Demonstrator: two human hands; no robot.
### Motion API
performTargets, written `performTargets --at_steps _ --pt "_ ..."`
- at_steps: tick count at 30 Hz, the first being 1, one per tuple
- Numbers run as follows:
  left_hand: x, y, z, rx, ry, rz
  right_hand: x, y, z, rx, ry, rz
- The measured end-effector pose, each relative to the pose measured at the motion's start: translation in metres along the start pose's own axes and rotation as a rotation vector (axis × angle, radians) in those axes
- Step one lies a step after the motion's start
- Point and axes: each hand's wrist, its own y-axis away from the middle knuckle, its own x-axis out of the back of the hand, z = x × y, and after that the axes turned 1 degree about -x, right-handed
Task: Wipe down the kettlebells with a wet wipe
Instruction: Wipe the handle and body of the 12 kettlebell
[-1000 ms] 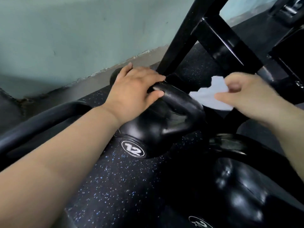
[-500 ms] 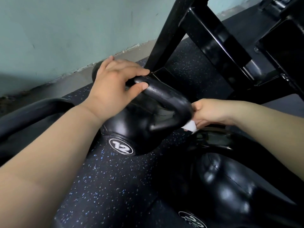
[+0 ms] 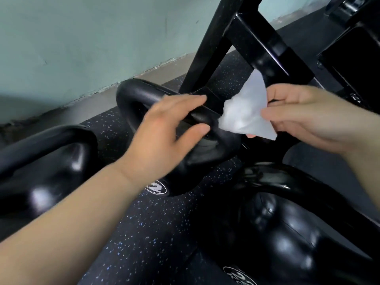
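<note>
Left hand (image 3: 164, 130) clasps the handle (image 3: 139, 87) of the middle kettlebell (image 3: 185, 173), right hand (image 3: 304, 118) pinches the wet wipe (image 3: 244, 114) at its end (wiping apparently under way), left kettlebell (image 3: 41, 171) and right kettlebell (image 3: 277, 233) judged outstanding.

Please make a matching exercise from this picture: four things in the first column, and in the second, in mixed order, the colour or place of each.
1. wet wipe
2. left hand
3. wall
4. floor

A. pale green
B. black with blue specks
C. pinched in the right hand
D. around the handle of the middle kettlebell

Pairs: 1-C, 2-D, 3-A, 4-B
</note>
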Motion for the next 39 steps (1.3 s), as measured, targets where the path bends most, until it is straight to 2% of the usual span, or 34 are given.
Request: performTargets --at_steps 3,5,9,11,15,18,22,25,27,31,36,39 --pt "-0.008 0.004 0.019 0.216 0.393 -0.043 -0.014 -0.003 -0.005 0.028 -0.034 -0.105" --pt "-0.008 0.002 0.021 0.227 0.48 0.017 -0.023 -0.009 -0.005 0.044 0.039 -0.067" --pt "-0.006 0.01 0.008 0.406 0.473 0.236 -0.025 -0.018 -0.004 0.095 0.225 0.128" --pt "-0.007 0.02 -0.003 0.475 0.403 0.3 -0.018 -0.023 0.003 0.064 0.23 0.212" --pt "-0.013 0.032 -0.012 0.571 0.36 0.479 -0.019 -0.026 0.018 -0.084 0.237 0.087" --pt "-0.027 0.03 0.001 0.488 0.467 0.45 -0.024 -0.03 0.02 -0.062 0.313 0.088" --pt "-0.062 0.022 0.016 0.338 0.475 0.261 -0.024 -0.032 0.018 -0.098 0.161 0.101" --pt "-0.079 0.016 0.017 0.365 0.481 0.322 -0.022 -0.029 0.017 -0.125 0.105 0.092" --pt "-0.088 0.017 0.013 0.291 0.425 0.355 -0.021 -0.029 0.018 -0.128 0.104 0.094" --pt "-0.102 0.022 -0.001 0.114 0.135 0.243 -0.024 -0.031 0.016 -0.124 0.11 0.098" --pt "-0.098 0.032 -0.041 -0.224 -0.48 0.004 -0.024 -0.029 0.016 -0.116 0.106 0.097" --pt "-0.083 0.044 -0.055 -0.237 -0.625 -0.164 -0.024 -0.027 0.017 -0.11 0.135 0.09"
